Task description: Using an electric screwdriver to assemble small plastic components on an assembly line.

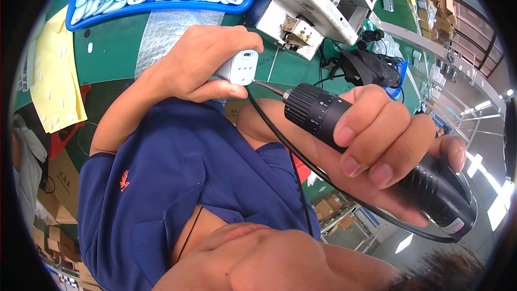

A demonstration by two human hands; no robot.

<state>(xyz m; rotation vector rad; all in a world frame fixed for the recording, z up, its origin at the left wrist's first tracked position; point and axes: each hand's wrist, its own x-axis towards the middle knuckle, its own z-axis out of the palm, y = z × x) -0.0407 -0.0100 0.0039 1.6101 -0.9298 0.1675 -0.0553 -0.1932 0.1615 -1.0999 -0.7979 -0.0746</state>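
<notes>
My left hand (202, 54) is closed round a small white plastic housing (240, 68), its thumb below and fingers above. The end face turned to the right has a dark slot and several small holes. My right hand (379, 129) wraps round a black electric screwdriver (312, 109) with a ribbed collar. The thin bit points left at the lower corner of the housing's end face; whether it touches I cannot tell. A black cable (344, 186) runs from the screwdriver's back end and loops up below the housing.
Beyond my left hand, a blue tray (161, 6) holds many white housings, with bubble wrap (159, 35) beside it on the green table (110, 48). A metal bench machine (309, 11) stands at the back. A yellow sheet (54, 75) with small white pieces lies left; black cables and a dark bundle (371, 67) lie right.
</notes>
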